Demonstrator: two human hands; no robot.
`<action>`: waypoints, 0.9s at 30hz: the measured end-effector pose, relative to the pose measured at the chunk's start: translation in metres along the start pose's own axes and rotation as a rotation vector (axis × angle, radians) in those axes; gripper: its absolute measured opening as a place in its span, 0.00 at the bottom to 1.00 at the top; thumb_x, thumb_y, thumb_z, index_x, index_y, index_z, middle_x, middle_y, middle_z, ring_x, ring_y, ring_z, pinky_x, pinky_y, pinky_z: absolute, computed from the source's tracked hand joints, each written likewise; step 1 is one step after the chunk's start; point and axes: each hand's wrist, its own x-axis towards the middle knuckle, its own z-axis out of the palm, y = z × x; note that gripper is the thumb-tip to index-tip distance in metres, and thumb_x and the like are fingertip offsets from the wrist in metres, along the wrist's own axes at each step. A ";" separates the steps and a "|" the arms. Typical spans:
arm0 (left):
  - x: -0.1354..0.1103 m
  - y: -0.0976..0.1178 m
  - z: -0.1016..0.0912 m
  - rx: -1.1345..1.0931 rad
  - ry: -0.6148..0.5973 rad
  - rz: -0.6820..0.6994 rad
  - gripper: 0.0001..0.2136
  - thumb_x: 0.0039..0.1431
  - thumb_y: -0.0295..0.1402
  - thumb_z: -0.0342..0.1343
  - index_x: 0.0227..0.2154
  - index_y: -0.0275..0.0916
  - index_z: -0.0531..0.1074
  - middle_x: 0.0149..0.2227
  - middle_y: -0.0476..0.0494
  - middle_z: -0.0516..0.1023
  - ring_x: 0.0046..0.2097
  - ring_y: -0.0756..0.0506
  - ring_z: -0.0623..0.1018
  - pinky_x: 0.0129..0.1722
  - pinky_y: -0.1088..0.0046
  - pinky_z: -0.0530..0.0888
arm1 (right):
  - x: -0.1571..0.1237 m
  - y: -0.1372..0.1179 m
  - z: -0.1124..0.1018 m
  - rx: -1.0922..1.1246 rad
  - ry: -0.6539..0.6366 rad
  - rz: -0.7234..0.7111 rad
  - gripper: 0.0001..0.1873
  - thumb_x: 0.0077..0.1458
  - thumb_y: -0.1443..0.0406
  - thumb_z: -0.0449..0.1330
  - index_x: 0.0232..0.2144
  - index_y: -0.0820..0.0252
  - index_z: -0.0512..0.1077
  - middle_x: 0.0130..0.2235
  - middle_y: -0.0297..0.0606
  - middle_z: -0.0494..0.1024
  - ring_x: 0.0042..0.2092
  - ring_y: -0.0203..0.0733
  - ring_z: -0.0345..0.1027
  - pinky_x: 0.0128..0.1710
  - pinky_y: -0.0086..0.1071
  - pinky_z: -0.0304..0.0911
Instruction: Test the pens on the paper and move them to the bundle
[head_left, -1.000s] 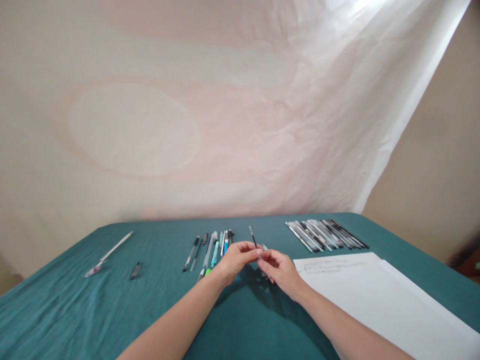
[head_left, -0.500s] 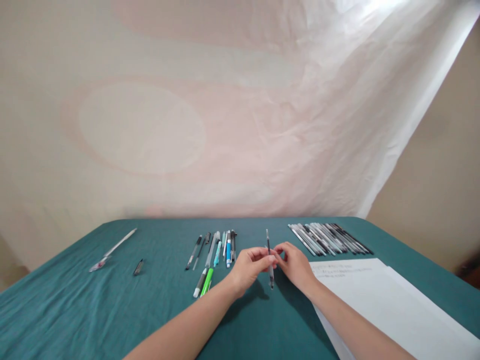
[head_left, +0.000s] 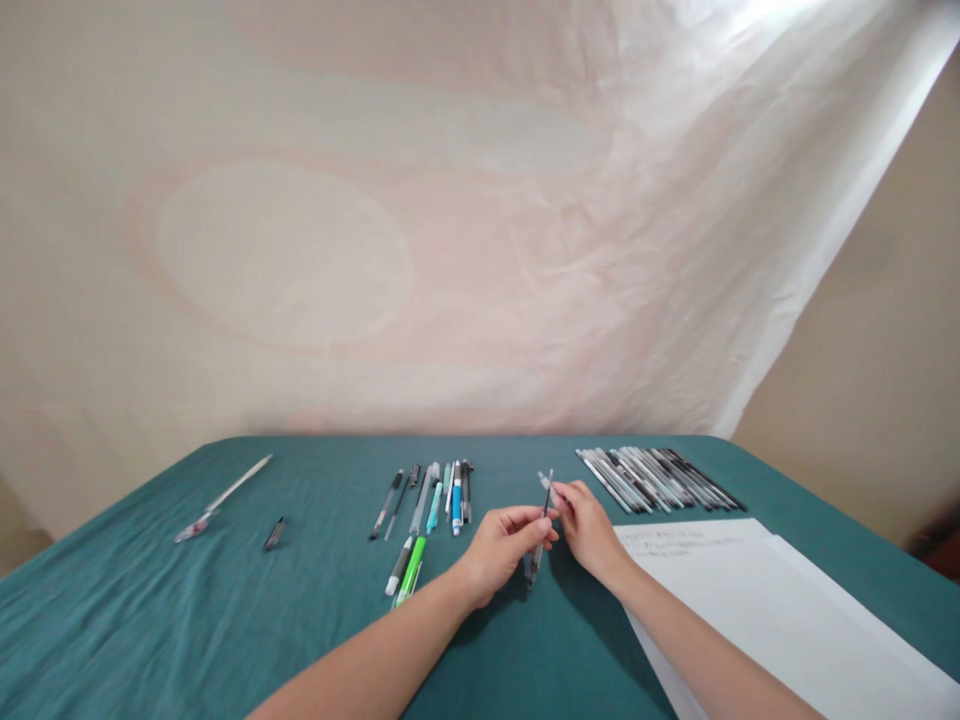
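Observation:
My left hand (head_left: 506,548) is closed on a slim pen (head_left: 537,562) with a clear barrel. The pen leans slightly, and a thin dark refill stands out of its upper end above my fingers. My right hand (head_left: 589,528) pinches a small clear pen part (head_left: 544,481) beside the refill's tip. Its exact kind is too small to tell. Both hands are close together above the green cloth, and the fingers partly cover the pen's middle.
Left of my hands lie several loose pens and markers, among them a green marker (head_left: 412,568) and a blue pen (head_left: 457,500). A row of pens or refills (head_left: 660,478) lies back right, above white paper (head_left: 765,610). A dark pen cap (head_left: 275,533) and a white stick-like item (head_left: 238,483) lie left.
The pen's lower end has swung left and its top right, so it tilts more. A small clear part now shows at my right fingertips, beside the refill.

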 end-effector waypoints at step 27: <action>0.004 -0.010 -0.008 0.056 0.007 0.007 0.19 0.48 0.44 0.58 0.39 0.35 0.75 0.28 0.43 0.74 0.29 0.50 0.69 0.31 0.75 0.64 | 0.020 -0.040 -0.050 0.806 0.089 0.269 0.22 0.44 0.56 0.63 0.40 0.62 0.71 0.35 0.39 0.74 0.24 0.30 0.56 0.23 0.28 0.55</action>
